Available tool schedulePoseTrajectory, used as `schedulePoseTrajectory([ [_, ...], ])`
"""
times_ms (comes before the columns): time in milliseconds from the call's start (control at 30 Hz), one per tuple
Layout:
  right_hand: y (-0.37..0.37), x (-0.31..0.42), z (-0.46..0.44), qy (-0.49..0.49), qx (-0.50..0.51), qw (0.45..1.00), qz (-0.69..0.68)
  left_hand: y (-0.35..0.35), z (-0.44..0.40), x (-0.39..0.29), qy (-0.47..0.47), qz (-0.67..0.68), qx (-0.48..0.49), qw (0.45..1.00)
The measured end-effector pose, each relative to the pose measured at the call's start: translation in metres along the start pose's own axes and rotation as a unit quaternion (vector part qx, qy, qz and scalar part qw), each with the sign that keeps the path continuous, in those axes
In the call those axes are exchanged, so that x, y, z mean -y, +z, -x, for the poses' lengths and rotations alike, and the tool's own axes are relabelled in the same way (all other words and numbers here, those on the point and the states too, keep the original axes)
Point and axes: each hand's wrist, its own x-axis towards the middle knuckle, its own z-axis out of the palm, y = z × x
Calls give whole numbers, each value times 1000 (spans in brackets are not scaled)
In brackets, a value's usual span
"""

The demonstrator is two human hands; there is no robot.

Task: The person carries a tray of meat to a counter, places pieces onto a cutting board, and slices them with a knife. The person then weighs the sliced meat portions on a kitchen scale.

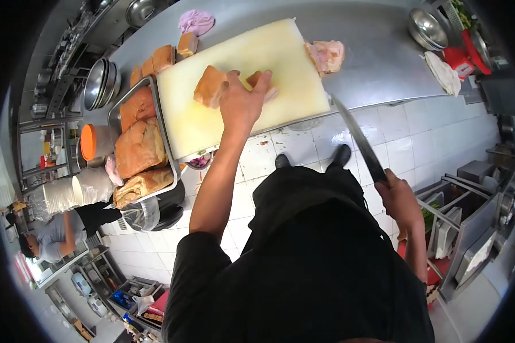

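My left hand (pixel 242 102) reaches over the white cutting board (pixel 189 130), its fingers spread above and against a small piece of meat (pixel 270 93) that they partly cover. Just left of the fingers lies a browned block of meat (pixel 209 86). My right hand (pixel 399 197) is wrapped round the handle of a long knife (pixel 360 137), off the board to the right, blade angled up and left with its tip near the board's right corner. A pale slab of meat (pixel 328 56) rests on the steel counter beyond the board's right edge.
Left of the board, a metal tray (pixel 165 137) holds large meat pieces. Smaller blocks (pixel 164 57) line the board's upper left edge. Steel bowls (pixel 102 84) and an orange-lidded tub (pixel 88 142) stand farther left. Another person (pixel 54 237) is at lower left. A red scale (pixel 458 62) sits upper right.
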Motion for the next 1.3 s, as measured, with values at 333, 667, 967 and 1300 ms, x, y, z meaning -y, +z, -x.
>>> schedulePoseTrajectory([
  [333,-62,-157,-48,15,-27,969,-243,23,-29,3,-74,-64,37,995],
  [667,-130,-279,-48,21,-164,945,-280,97,-79,-347,116,350,318,873],
  [967,-158,-293,-17,92,-197,914,-343,277,-109,-648,540,95,174,818],
  [1300,-128,-325,-19,114,-255,884,-374,384,-102,-662,549,-190,168,796],
])
